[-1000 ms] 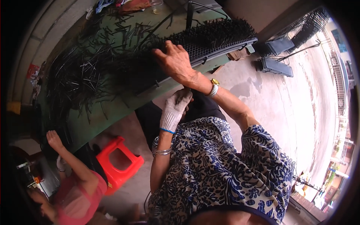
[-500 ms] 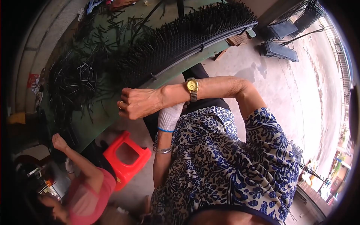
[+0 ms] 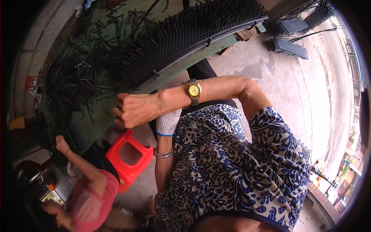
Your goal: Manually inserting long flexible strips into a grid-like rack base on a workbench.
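The patterned shirt point(image 3: 232, 162) fills the lower centre. Mid-frame, the gloved left hand point(image 3: 169, 121) lies mostly behind the right forearm, its fingers hidden. Left of it, the right hand point(image 3: 136, 110) has curled fingers; whether they pinch anything cannot be told. Beyond, the black holed board point(image 3: 170, 58), partly filled with upright bristles point(image 3: 232, 14), lies at upper centre on the green table point(image 3: 103, 123), beside loose black sticks point(image 3: 79, 71) at upper left.
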Motion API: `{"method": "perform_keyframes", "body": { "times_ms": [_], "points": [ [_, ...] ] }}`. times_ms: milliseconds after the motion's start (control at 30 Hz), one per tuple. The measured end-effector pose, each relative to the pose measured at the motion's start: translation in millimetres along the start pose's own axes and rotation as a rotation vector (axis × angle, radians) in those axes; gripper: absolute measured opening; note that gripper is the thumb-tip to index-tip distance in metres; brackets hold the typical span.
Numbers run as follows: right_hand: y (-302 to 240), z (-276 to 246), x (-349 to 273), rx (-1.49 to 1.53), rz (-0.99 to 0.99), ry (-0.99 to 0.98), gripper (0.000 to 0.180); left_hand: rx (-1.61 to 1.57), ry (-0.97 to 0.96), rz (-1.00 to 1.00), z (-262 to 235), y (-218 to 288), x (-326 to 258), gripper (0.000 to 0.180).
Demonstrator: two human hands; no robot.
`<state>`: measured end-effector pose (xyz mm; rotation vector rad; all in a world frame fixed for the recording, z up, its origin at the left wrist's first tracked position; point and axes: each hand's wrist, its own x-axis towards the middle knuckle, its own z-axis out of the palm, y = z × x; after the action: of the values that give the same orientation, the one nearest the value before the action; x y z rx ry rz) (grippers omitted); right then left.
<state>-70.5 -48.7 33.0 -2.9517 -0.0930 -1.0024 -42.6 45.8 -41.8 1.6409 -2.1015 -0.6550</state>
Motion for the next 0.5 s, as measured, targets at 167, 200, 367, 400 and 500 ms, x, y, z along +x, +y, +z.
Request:
{"method": "perform_keyframes", "body": {
  "times_ms": [167, 200, 367, 400, 500],
  "points": [
    [-1.1, -3.8, 0.3, 0.031, -0.001, -0.028, 0.019, 0.04, -0.067, -0.029, 4.2, -5.1, -2.4, 0.047],
    [-1.7, -3.2, 0.7, 0.038, 0.006, -0.049, 0.019, 0.056, -0.027, 0.012, 7.3, -8.1, -3.1, 0.048],
    [-2.1, -1.1, -0.2, 0.036, 0.03, -0.081, 0.021, 0.002, -0.052, -0.046, 9.2, -10.9, -5.1, 0.048],
    [-1.7, -1.7, -0.7, 0.041, 0.028, -0.06, 0.021, 0.035, -0.035, -0.023, 11.0, -12.7, -5.8, 0.049],
    [-2.5, -4.0, 0.4, 0.042, 0.031, -0.047, 0.021, -0.079, -0.007, -0.036, 6.2, -7.5, -4.1, 0.049]
  ]
}}
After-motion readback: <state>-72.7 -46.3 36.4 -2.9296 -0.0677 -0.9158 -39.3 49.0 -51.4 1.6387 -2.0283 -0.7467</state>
